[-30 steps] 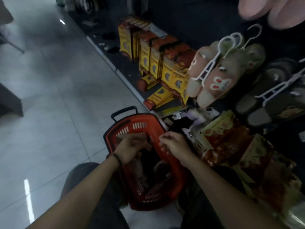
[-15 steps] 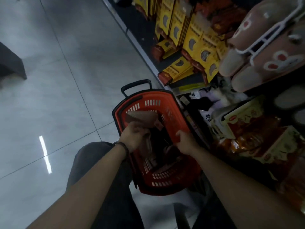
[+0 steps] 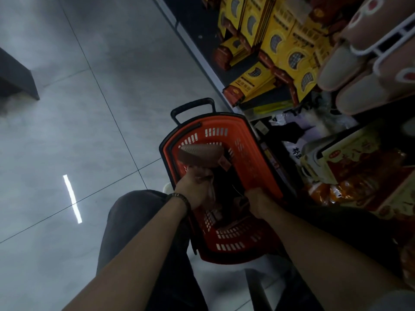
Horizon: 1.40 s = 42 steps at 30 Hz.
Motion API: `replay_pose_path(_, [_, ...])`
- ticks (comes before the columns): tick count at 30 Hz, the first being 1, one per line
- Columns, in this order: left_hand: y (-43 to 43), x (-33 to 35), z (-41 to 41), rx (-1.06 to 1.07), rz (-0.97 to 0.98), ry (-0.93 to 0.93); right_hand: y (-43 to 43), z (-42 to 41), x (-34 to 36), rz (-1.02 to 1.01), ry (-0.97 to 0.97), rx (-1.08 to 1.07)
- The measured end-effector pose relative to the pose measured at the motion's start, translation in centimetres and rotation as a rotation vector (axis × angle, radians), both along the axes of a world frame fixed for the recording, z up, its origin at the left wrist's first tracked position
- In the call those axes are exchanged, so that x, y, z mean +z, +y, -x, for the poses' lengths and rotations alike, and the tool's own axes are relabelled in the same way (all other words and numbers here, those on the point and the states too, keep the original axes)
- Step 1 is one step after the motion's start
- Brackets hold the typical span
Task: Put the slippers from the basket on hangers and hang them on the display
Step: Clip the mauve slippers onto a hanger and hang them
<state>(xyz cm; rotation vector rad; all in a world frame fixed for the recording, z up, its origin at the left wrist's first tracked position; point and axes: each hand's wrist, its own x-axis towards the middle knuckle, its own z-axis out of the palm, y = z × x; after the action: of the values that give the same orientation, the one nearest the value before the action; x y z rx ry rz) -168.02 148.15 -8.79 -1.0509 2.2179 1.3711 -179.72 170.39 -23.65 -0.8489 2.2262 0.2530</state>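
Head view, left hand grips brown slipper, over red basket

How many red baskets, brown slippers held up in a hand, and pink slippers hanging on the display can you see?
red basket: 1
brown slipper, gripped by the left hand: 1
pink slippers: 2
Total: 4
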Motion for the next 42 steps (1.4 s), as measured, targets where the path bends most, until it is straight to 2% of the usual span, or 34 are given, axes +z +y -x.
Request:
replay_pose_path(5, [0.2,0.0,-0.1,-0.054,-0.007,-0.031,-0.7,1.2,6.0,0.275,-0.081,-0.231])
replay_pose_path(7, [0.3,-0.2,-0.1,-0.136,0.014,-0.034,-0.6,2.2,8.1,0.401,-0.107,-0.294])
replay_pose_path(13, [0.3,-2.0,-0.6,-0.256,0.067,-0.047,-0.4,4.9,14.7,0.599,-0.144,-0.251])
replay_pose_path(23, [0.5,-2.4,-1.3,-0.481,0.114,-0.076,-1.1,3.9,20.8,0.718,-0.187,-0.244])
replay_pose_path(29, [0.7,-1.4,-1.4,-0.494,-0.007,-0.01,-2.0,4.0,20.9,0.774,-0.172,-0.349])
replay_pose_path(32, [2.3,0.1,-2.6,-0.404,-0.178,0.049,-0.7,4.2,21.0,0.826,-0.195,-0.472])
replay_pose_path(35, [5.0,1.4,-3.4,-0.322,-0.246,0.173,1.5,3.8,20.6,0.858,-0.215,-0.641])
replay_pose_path(39, [10.8,2.0,-2.9,-0.025,-0.426,0.354,3.6,1.1,19.8,0.998,-0.17,-1.026])
replay_pose_path(42, [15.3,0.6,-2.6,0.053,-0.269,0.426,4.2,-2.4,20.4,1.015,-0.373,-1.205])
